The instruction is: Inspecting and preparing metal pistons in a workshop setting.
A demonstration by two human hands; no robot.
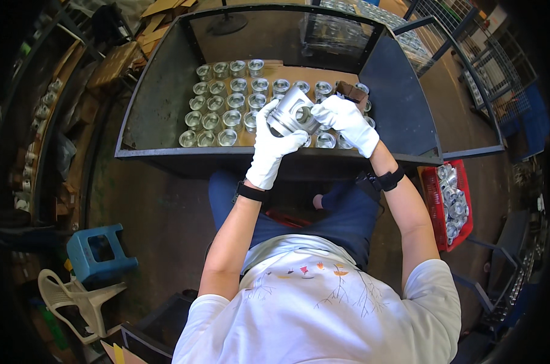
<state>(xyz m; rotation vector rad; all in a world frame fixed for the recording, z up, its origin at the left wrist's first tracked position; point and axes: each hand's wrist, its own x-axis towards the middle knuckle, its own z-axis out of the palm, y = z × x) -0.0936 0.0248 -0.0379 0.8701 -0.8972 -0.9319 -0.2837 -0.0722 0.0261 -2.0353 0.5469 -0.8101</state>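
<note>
A silvery metal piston (291, 115) is tilted above the bench, its round pin hole facing up. My left hand (271, 142), in a white glove, grips it from the left and below, with the thumb along its lower edge. Against the piston's right side, my gloved right hand (346, 121) has its fingers bent and pressed together. Whatever is between those fingertips is hidden. Just beyond that hand lies a dark brown, block-like thing (350, 92). Rows of similar pistons (232, 118) stand on the bench's brown board, left of and beneath the held one.
Dark metal walls (402, 91) enclose the bench at the sides and back. A red basket (467, 224) of metal parts stands at the right. To the left are a blue stool (99, 253) and a pale plastic chair (80, 303). Shelving with more parts lines the far left.
</note>
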